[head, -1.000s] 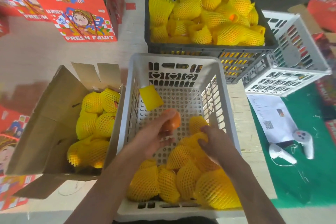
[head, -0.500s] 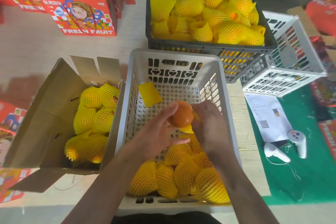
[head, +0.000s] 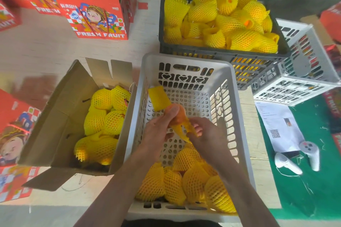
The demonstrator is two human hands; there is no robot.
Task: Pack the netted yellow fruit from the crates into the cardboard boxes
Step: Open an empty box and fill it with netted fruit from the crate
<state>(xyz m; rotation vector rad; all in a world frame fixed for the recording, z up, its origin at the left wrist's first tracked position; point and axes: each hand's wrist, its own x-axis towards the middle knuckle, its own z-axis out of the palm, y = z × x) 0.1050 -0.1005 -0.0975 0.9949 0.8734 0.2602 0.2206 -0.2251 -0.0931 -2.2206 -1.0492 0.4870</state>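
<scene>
head view, left fingers (head: 167, 116) grip bare orange fruit (head: 178, 117), right fingers (head: 198, 128) pinch yellow net (head: 181, 130)

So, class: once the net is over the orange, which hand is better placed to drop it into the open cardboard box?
Left. The left hand already grips the orange and is nearer the open cardboard box; the right hand only pinches the foam net.
</scene>
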